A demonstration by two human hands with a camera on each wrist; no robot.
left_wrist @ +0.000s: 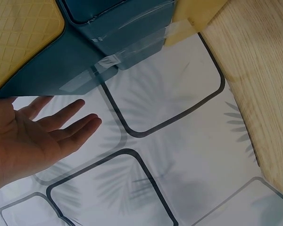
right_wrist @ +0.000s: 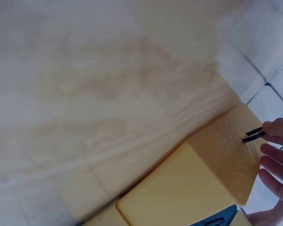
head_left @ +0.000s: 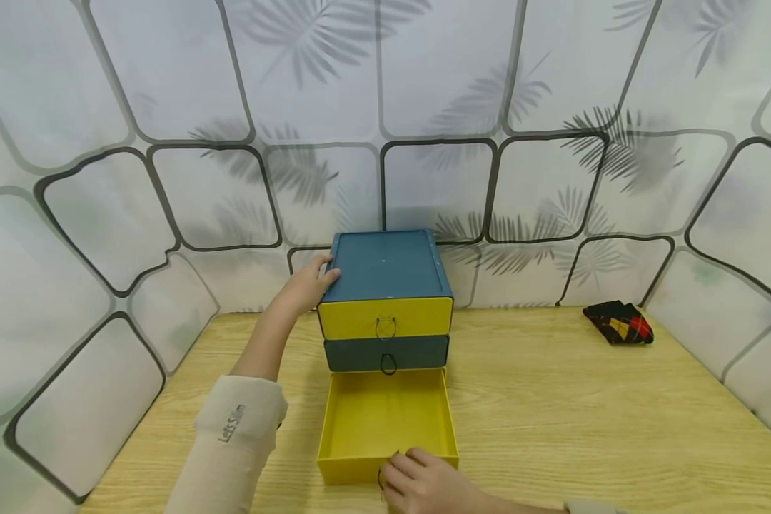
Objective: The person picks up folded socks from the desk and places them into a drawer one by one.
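Observation:
A small drawer cabinet [head_left: 385,265] with a blue top stands on the wooden table against the wall. Its top yellow drawer [head_left: 353,318] and middle blue drawer [head_left: 353,354] are closed. The bottom yellow drawer [head_left: 350,470] is pulled far out, and its inside is bare. At that drawer's front my right hand [head_left: 417,482] pinches the dark loop handle [right_wrist: 253,135] between thumb and finger. My left hand [head_left: 307,285] rests against the cabinet's upper left edge, thumb toward the top. In the left wrist view its other fingers [left_wrist: 68,115] stretch out straight beside the cabinet.
A folded black cloth item [head_left: 619,323] with red and yellow diamonds lies at the table's back right. Walls covered with leaf-patterned sheeting [head_left: 437,185] close off the back and both sides. Clear tape [left_wrist: 111,61] runs along the cabinet's side.

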